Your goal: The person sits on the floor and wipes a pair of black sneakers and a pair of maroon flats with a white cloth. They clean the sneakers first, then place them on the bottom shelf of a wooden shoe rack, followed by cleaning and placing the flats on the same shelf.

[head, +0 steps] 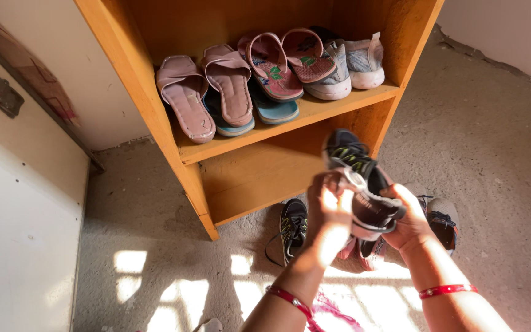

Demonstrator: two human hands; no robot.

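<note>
While both hands (330, 215) (410, 221) clamp 1 black sneaker (361, 184), pink sandals (207, 92) fill the shelf (290, 120).

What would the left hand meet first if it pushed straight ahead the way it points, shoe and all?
Probably the back panel of the empty lower shelf: the left hand and black sneaker aim into that opening, though depth is unclear.

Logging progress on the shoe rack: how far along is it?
Done: the upper shelf holds pink sandals, blue slippers and grey sneakers. In hand: left hand and right hand grip a black sneaker before the bare lower shelf. Left: its mate and other shoes on the floor.
</note>
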